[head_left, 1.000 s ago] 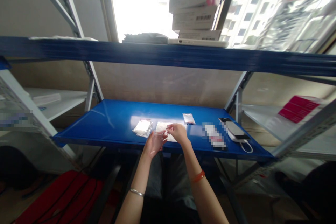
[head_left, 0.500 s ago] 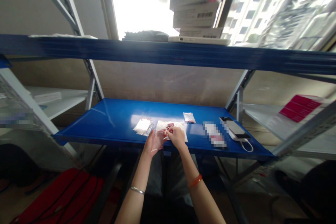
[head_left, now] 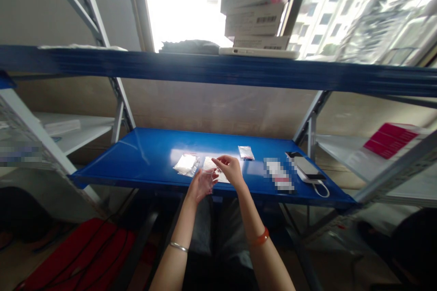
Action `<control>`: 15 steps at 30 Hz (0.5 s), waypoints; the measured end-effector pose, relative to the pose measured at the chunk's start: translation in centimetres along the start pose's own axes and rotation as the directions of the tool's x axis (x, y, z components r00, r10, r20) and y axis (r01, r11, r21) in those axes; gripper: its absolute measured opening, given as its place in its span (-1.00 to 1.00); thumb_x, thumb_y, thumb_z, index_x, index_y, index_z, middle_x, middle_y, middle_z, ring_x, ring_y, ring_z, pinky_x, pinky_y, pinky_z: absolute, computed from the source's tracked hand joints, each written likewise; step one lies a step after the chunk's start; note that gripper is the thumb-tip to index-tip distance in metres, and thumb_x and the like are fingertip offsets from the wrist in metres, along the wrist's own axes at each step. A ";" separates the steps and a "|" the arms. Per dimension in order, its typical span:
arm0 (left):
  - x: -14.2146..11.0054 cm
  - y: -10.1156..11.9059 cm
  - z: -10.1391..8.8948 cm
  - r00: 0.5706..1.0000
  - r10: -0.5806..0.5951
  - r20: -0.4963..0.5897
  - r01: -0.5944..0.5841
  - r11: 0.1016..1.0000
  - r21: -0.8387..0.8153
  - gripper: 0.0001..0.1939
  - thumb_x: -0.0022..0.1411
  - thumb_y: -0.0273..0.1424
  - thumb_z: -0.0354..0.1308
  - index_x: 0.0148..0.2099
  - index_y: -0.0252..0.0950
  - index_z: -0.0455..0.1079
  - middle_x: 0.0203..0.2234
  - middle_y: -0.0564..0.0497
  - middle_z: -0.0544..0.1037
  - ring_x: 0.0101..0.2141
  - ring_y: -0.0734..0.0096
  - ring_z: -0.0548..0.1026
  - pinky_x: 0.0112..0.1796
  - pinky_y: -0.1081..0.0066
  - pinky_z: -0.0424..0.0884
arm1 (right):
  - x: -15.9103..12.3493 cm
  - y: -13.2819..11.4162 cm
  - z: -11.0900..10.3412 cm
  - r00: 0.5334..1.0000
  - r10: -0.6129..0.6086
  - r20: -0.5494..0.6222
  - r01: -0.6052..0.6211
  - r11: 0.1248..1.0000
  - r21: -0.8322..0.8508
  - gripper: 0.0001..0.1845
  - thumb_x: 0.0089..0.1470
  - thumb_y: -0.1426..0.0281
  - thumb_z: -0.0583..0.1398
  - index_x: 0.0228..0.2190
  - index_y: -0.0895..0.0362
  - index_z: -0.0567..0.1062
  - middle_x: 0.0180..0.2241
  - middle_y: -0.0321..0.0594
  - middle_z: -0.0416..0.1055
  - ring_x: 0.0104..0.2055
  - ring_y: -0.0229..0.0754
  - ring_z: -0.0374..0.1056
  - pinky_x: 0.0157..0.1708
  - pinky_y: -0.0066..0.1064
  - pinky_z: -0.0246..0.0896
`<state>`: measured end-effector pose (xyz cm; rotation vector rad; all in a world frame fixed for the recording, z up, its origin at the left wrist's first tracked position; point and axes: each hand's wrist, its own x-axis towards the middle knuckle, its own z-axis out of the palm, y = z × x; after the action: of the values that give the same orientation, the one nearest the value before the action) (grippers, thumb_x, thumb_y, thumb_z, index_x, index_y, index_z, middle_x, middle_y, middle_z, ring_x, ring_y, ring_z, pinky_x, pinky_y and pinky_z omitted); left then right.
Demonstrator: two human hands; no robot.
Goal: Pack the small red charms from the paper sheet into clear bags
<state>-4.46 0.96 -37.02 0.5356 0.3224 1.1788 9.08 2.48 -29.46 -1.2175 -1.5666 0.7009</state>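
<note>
My left hand point(head_left: 195, 188) is closed around a clear plastic bag point(head_left: 206, 182) near the front edge of the blue table. Just right of it and slightly higher, my right hand point(head_left: 232, 169) is bent over a white sheet point(head_left: 209, 163), thumb and fingertips drawn together. Whether anything sits in that pinch is too small to make out. The hand covers most of the sheet, including the spot where small dark-red beads lie. Left of the hands rests a clear packet with white contents point(head_left: 186, 163).
Another small clear packet point(head_left: 246, 153) lies behind my right hand on the blue table point(head_left: 153, 145). To the right are a blurred-out item point(head_left: 279, 175) and a phone point(head_left: 307, 167) with a white cable point(head_left: 322, 188). A blue shelf beam point(head_left: 191, 67) crosses above, carrying stacked boxes point(head_left: 252, 20).
My right hand has lifted away from the bag's mouth, up and slightly right, over the beads on the sheet. My left hand stays with the bag in nearly the same place.
</note>
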 end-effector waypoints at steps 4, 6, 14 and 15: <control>0.0 -0.1 0.1 1.000 0.008 0.020 -0.008 1.000 -0.008 -0.59 0.18 -0.15 0.06 -0.21 -0.42 0.48 -0.30 -0.14 0.56 -0.24 0.30 0.49 -0.15 0.36 0.34 | -0.6 -0.8 0.4 0.995 -0.042 0.085 0.047 0.997 -0.062 -0.61 -0.09 0.10 0.23 -0.56 0.20 0.52 -0.71 -0.34 0.29 -0.63 -0.34 0.18 -0.63 -0.53 -0.04; 0.1 -0.1 0.1 0.999 0.015 0.043 -0.015 1.000 0.001 -0.57 0.18 -0.14 0.06 -0.17 -0.42 0.47 -0.24 -0.16 0.55 -0.19 0.28 0.47 -0.14 0.36 0.33 | -0.9 -0.7 0.7 0.993 -0.036 0.115 0.048 0.994 -0.095 -0.62 -0.07 0.10 0.21 -0.55 0.19 0.52 -0.71 -0.33 0.30 -0.63 -0.32 0.22 -0.62 -0.54 -0.01; 0.2 -0.2 -0.1 1.000 0.022 0.022 -0.023 0.999 0.029 -0.55 0.20 -0.12 0.02 -0.18 -0.43 0.48 -0.28 -0.18 0.56 -0.20 0.25 0.49 -0.14 0.34 0.33 | -1.0 -0.2 0.9 0.995 -0.017 0.094 0.025 0.997 -0.077 -0.61 -0.01 0.11 0.16 -0.50 0.19 0.54 -0.66 -0.26 0.38 -0.60 -0.26 0.28 -0.59 -0.50 0.07; 0.2 -0.2 -0.1 1.000 0.008 0.008 -0.008 1.000 0.024 -0.55 0.19 -0.13 0.03 -0.19 -0.44 0.48 -0.31 -0.18 0.57 -0.23 0.27 0.50 -0.16 0.36 0.35 | -1.0 0.0 0.7 0.999 -0.016 0.048 0.019 0.997 -0.074 -0.61 0.00 0.11 0.14 -0.46 0.19 0.55 -0.65 -0.26 0.38 -0.59 -0.26 0.28 -0.57 -0.50 0.07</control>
<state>-4.31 1.14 -37.21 0.5634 0.3283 1.1813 8.48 1.60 -30.03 -1.2485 -1.6533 0.6692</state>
